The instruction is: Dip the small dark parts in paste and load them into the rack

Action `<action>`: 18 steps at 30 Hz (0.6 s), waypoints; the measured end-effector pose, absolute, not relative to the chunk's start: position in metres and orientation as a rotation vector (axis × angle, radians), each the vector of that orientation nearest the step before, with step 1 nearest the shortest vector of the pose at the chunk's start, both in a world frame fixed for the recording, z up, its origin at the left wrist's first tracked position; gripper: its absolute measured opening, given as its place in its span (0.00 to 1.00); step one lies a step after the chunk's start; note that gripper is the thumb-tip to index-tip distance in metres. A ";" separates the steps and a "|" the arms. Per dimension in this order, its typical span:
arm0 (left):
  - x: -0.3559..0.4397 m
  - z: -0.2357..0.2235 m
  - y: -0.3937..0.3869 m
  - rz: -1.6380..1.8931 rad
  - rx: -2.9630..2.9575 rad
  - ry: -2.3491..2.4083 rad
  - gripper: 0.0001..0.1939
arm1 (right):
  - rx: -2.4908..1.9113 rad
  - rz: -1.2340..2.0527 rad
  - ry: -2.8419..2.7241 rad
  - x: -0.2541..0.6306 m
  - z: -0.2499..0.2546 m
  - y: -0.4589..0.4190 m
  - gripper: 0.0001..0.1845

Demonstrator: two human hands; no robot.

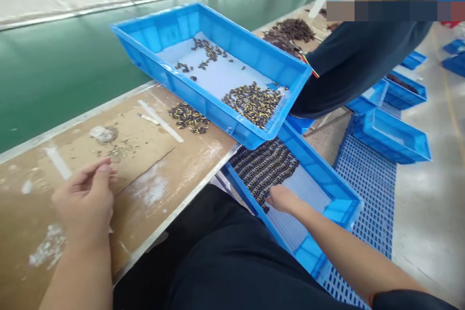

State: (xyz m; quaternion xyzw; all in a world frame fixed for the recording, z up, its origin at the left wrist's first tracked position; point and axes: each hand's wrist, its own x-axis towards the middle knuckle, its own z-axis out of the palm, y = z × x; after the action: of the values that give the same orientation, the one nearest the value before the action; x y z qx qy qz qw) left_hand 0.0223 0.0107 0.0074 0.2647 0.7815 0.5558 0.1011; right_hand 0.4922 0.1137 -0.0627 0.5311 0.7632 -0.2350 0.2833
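Observation:
My left hand (89, 198) is over the brown workbench (141, 232), its fingertips pinched together on something I cannot make out. Just beyond them lies a small heap of clear bits (121, 151). Down at the right, my right hand (282, 198) reaches into the lower blue tray (345, 198), fingers closed at the end of a row; what they hold is hidden. Several rows of small black-and-yellow parts (267, 167) fill the far part of that tray, on a ridged pale liner (308, 191). A loose pile of similar parts (189, 117) is on the bench.
An upper blue tray (170, 75) with loose black-and-yellow parts rests across the bench corner. Beyond the bench runs a green belt (65, 77). Another person's dark-clothed limb (356, 63) is beside the tray, near brown piles (294, 31). More blue trays (399, 131) stand at right.

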 end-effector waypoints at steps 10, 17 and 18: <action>0.076 0.057 -0.051 1.441 1.696 2.101 0.10 | 1.065 -0.638 3.412 0.254 0.024 0.208 0.13; 0.124 0.072 -0.214 1.409 1.375 1.845 0.17 | 0.954 -0.191 3.241 0.202 0.003 0.247 0.19; 0.128 0.074 -0.239 1.450 1.297 1.868 0.16 | 0.881 -0.149 3.269 0.204 0.000 0.251 0.20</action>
State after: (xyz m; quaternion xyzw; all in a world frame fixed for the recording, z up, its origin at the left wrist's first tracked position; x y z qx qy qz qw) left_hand 0.1277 -0.2385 0.0735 0.4691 0.6756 0.5243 0.2205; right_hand 0.2041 0.2509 -0.0001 0.2581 0.9572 -0.0436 -0.1232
